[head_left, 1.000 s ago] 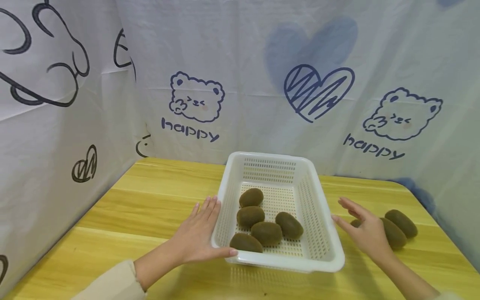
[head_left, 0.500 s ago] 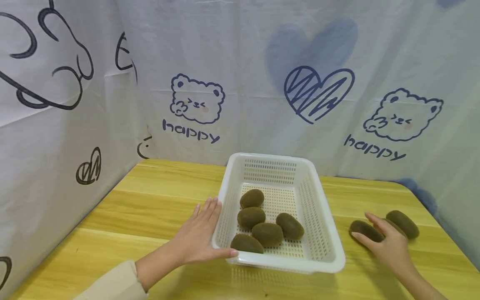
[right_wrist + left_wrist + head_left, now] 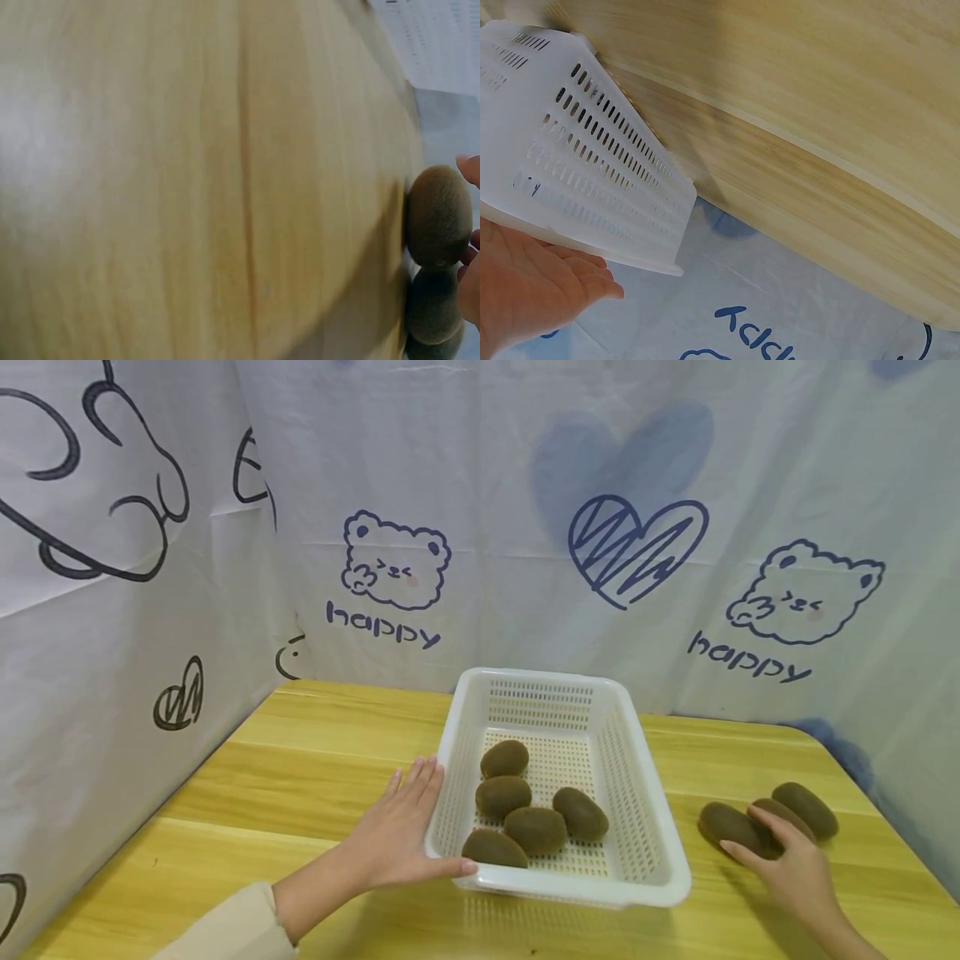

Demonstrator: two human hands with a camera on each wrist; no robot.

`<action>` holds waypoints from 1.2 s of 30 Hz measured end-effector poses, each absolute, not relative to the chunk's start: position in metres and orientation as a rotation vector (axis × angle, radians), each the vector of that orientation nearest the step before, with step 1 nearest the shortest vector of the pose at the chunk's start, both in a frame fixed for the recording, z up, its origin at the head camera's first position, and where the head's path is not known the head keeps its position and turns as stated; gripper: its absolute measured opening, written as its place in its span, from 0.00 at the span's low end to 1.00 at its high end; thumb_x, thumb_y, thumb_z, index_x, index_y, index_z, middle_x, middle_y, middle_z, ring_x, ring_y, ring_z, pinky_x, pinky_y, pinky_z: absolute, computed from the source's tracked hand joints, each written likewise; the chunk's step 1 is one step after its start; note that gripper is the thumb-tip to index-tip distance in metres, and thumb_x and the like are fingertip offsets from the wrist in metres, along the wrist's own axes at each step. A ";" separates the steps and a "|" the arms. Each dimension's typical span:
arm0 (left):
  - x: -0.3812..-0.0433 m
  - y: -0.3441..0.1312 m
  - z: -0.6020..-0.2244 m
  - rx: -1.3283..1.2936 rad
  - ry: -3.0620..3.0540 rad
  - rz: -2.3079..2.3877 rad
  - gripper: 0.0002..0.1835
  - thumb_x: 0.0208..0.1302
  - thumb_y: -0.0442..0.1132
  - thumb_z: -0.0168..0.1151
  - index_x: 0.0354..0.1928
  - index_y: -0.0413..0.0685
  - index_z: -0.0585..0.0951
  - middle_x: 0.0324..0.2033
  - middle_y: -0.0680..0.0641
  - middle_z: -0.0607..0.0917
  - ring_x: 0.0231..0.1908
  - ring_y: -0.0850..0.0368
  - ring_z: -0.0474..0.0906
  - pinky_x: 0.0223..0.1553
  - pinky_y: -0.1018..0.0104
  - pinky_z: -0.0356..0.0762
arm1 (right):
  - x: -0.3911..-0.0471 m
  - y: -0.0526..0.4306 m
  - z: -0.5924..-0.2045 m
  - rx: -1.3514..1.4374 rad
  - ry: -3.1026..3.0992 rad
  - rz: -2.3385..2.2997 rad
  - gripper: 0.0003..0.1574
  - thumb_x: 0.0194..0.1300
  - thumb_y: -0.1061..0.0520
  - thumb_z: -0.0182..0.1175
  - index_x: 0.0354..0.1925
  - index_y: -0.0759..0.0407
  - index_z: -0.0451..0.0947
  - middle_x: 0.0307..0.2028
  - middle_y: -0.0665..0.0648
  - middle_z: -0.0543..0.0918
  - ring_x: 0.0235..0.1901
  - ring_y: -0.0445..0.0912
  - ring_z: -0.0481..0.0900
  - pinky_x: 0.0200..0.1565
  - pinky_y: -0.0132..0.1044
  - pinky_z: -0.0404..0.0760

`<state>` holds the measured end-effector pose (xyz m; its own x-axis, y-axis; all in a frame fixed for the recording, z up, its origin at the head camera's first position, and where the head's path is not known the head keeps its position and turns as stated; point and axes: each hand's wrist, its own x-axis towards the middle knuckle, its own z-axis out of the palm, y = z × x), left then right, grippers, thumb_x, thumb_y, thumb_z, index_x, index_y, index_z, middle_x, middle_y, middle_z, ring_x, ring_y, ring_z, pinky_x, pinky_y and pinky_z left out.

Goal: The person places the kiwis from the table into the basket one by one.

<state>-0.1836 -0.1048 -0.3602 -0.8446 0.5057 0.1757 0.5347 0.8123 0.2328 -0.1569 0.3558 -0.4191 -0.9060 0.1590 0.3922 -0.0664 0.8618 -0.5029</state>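
In the head view, a white plastic basket with slotted walls holds several brown kiwis. My left hand rests against its left side with fingers extended, thumb across the front rim. The left wrist view shows that hand beside the rim of the basket. Right of the basket, three kiwis lie close together on the table. My right hand is at the nearest kiwi, its thumb and fingers spread near that fruit's right end and partly covering the middle kiwi. Firm contact is not clear.
A yellow wood-grain table bears everything. The third loose kiwi lies farthest right, near the table's right edge. White cloth with printed bears and hearts hangs behind the table and along its left side.
My right hand has moved right from beside the basket to the loose kiwis, then slightly farther along them. The left hand keeps its place on the basket.
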 end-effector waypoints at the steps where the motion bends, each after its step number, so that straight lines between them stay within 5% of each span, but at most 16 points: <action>1: -0.184 -0.105 -0.360 -0.832 -2.891 -0.419 0.62 0.46 0.75 0.52 0.69 0.30 0.52 0.69 0.32 0.51 0.70 0.38 0.46 0.69 0.43 0.49 | -0.157 0.357 -0.420 -0.077 -2.612 0.717 0.40 0.51 0.50 0.69 0.55 0.73 0.70 0.52 0.78 0.73 0.48 0.72 0.70 0.44 0.63 0.71; 24: -0.184 -0.105 -0.361 -0.825 -2.893 -0.416 0.62 0.46 0.75 0.53 0.69 0.30 0.52 0.69 0.32 0.51 0.70 0.38 0.46 0.69 0.44 0.49 | -0.163 0.358 -0.427 0.034 -2.620 0.570 0.34 0.48 0.58 0.71 0.51 0.75 0.73 0.48 0.78 0.76 0.45 0.71 0.74 0.41 0.62 0.75; 36: -0.184 -0.105 -0.361 -0.838 -2.881 -0.396 0.62 0.46 0.75 0.53 0.68 0.30 0.53 0.69 0.31 0.53 0.70 0.38 0.47 0.69 0.45 0.50 | -0.168 0.351 -0.423 -0.004 -2.757 0.645 0.40 0.51 0.52 0.69 0.56 0.74 0.69 0.49 0.79 0.75 0.45 0.72 0.73 0.42 0.61 0.76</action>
